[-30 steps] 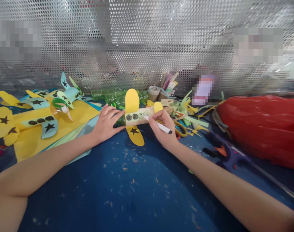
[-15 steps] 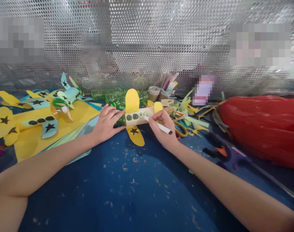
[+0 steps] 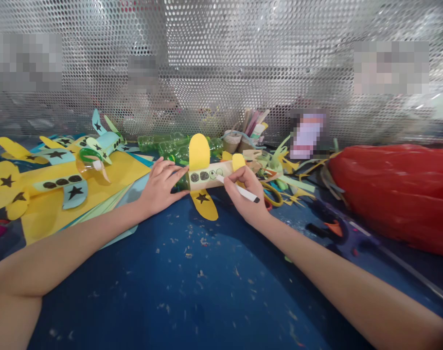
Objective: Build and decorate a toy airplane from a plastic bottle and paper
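A toy airplane [image 3: 218, 179] made from a green plastic bottle lies in the middle, wrapped in cream paper, with yellow paper wings, the near one bearing a black star. Along its side run two filled-in dark circles and two outlined ones. My left hand [image 3: 163, 185] holds the airplane's green bottle end at the left between thumb and fingers. In my right hand [image 3: 247, 197] is a white marker [image 3: 246, 192] with a black end, held in a writing grip. Its tip meets the paper at the outlined circles.
Several finished paper-and-bottle airplanes [image 3: 53, 179] lie at left on coloured paper sheets [image 3: 122, 170]. Green bottles [image 3: 170, 146], cups of sticks [image 3: 231, 141] and paper scraps [image 3: 290, 175] stand behind. At right are scissors [image 3: 274, 194], a glue gun [image 3: 352, 233] and a red bundle [image 3: 396, 194]. Perforated metal [image 3: 206, 73] rises behind.
Both hands and the airplane stay in place. More dark marking shows inside the third circle, near the marker's tip.
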`<control>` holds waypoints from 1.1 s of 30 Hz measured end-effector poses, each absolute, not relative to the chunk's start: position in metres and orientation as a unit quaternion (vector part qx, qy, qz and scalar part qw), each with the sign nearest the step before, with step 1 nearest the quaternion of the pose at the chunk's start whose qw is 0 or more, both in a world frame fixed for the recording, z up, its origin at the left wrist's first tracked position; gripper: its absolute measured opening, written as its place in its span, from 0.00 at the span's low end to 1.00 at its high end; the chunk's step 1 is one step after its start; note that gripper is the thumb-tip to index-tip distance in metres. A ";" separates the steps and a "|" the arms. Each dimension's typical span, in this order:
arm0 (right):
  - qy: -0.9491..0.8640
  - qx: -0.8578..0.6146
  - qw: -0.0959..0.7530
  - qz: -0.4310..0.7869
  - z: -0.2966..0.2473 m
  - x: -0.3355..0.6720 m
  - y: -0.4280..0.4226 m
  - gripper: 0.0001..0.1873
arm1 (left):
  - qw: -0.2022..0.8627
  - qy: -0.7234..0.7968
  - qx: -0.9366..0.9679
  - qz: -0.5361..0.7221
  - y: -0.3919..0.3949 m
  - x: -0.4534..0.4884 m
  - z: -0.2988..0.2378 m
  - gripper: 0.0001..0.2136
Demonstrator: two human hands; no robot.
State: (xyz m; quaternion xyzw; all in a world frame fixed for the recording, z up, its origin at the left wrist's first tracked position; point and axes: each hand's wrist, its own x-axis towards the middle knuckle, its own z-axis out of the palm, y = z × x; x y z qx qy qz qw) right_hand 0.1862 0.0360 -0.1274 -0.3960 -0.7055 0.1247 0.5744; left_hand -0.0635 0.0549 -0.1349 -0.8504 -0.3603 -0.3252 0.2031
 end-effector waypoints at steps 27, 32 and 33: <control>-0.704 -0.401 0.567 0.148 -0.129 0.186 0.037 0.07 | 0.193 -0.366 -0.851 -0.322 0.055 -0.064 -0.136 0.28; -0.705 -0.403 0.563 0.155 -0.129 0.187 0.037 0.07 | 0.198 -0.369 -0.851 -0.318 0.055 -0.063 -0.135 0.27; -0.706 -0.401 0.563 0.155 -0.129 0.187 0.037 0.07 | 0.198 -0.369 -0.851 -0.318 0.055 -0.063 -0.135 0.27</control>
